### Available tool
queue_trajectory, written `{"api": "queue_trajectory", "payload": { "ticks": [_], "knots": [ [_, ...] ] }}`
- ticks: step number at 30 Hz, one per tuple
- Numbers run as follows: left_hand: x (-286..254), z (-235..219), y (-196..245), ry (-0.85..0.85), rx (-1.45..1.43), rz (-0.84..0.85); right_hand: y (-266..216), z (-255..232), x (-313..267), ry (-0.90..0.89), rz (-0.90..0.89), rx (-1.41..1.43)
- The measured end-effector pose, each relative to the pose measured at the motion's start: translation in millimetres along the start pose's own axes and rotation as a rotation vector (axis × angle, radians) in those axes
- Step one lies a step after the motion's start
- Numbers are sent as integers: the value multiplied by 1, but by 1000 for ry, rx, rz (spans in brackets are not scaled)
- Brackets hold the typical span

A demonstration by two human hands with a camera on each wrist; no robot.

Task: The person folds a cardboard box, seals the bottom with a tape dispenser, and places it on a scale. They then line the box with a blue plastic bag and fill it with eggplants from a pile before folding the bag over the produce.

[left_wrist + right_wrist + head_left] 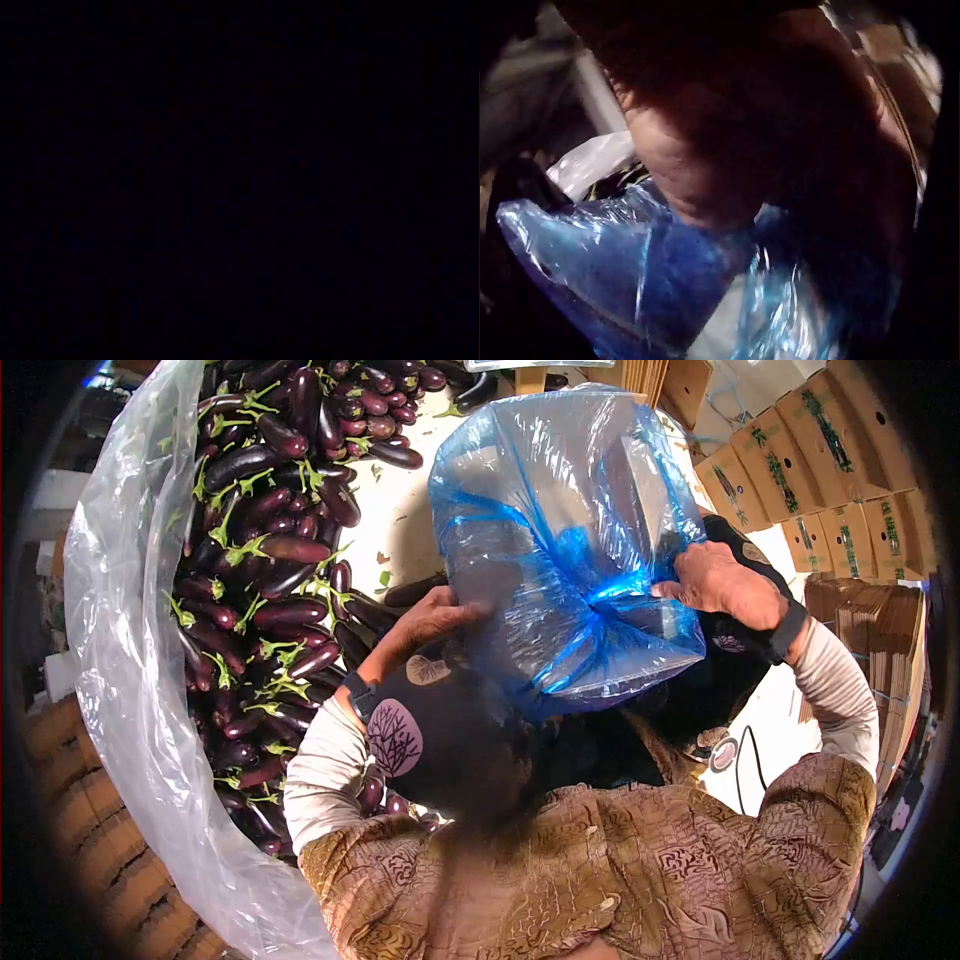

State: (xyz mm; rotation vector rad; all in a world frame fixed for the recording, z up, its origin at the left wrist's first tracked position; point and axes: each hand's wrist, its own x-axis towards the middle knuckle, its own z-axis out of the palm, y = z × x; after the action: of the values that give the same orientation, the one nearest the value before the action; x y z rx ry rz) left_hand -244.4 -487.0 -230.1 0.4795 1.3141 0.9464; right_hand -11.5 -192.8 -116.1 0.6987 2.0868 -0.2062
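A thin blue plastic bag [560, 490] covers a box-like shape in front of the person, its film bunched into creases at the middle. The right hand [735, 592] grips the film on the bag's right side between thumb and curled fingers. In the right wrist view that hand [697, 165] lies in shadow over the shiny blue film [652, 262]. At the bag's lower left, the left hand [432, 618] reaches in with fingers fairly straight, fingertips right at the bag's side. The left wrist view is black.
A large heap of eggplants [290, 550] lies to the left on a white surface [390, 500], edged by a clear plastic sheet [130, 610]. Stacked cardboard boxes [800, 460] stand at the back right. Flattened cardboard [880, 640] and a round dial [724, 754] are at the right.
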Motion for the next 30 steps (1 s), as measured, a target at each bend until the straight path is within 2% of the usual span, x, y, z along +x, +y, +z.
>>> {"api": "queue_trajectory", "payload": {
  "ticks": [2, 3, 5, 6, 8, 9, 10, 11, 13, 15, 16, 17, 18, 19, 20, 22, 23, 25, 26, 27, 28, 29, 30],
  "knots": [
    [6, -4, -20, -28, -12, 52, -9, -14, -15, 158, -205, -207],
    [5, -5, -21, -23, -18, 49, -14, -26, -22, 155, -211, -210],
    [6, -5, -20, -115, 39, 40, -26, -47, -32, 459, -436, 371],
    [8, -6, -19, -124, 64, 49, -34, -51, -24, 460, -436, 366],
    [10, -4, -17, -155, 79, 70, -55, -56, 9, 671, -453, 502],
    [9, -3, -15, -174, 71, 80, -72, -59, 24, 469, -337, 703],
    [-2, 3, 3, -170, 72, 85, -83, -57, 50, 281, -387, 799],
    [-19, 12, 32, -103, 147, -13, -96, -50, 61, 212, -500, 1049],
    [-32, 17, 49, -35, 218, -119, -109, -55, 93, -71, -571, 1383],
    [-35, 16, 47, 0, 72, -270, -104, -62, 107, 73, -642, 1462],
    [-37, 11, 32, -2, 64, -276, -97, -68, 112, 139, -627, 1518],
    [-38, -1, 7, -37, 285, 222, -86, -72, 114, 249, -516, 1525],
    [-32, -8, -17, -67, 497, 732, -77, -72, 111, 378, -505, 1553],
    [-21, -12, -39, -69, 491, 739, -67, -72, 109, 508, -494, 1576],
    [-10, -15, -62, -39, 375, 648, -56, -72, 108, 509, -492, 1571],
    [-5, -13, -65, -8, 259, 551, -42, -74, 105, 774, -483, 1400],
    [-3, -10, -67, 37, 70, 380, -37, -75, 106, 772, -478, 1403],
    [-1, -2, -62, 68, -112, 201, -31, -80, 93, 866, -564, 1037],
    [1, 2, -60, 109, -44, 260, -41, -70, 84, 931, -385, 822],
    [3, 3, -51, 125, -7, 293, -33, -62, 96, 539, -540, 839],
    [5, 6, -37, 142, 30, 327, -31, -57, 95, 496, -647, 536],
    [5, 5, -20, 69, -23, 223, -28, -53, 94, 441, -740, 231],
    [4, 7, -5, -4, -78, 114, -22, -55, 94, 446, -812, 277]
  ]
}}
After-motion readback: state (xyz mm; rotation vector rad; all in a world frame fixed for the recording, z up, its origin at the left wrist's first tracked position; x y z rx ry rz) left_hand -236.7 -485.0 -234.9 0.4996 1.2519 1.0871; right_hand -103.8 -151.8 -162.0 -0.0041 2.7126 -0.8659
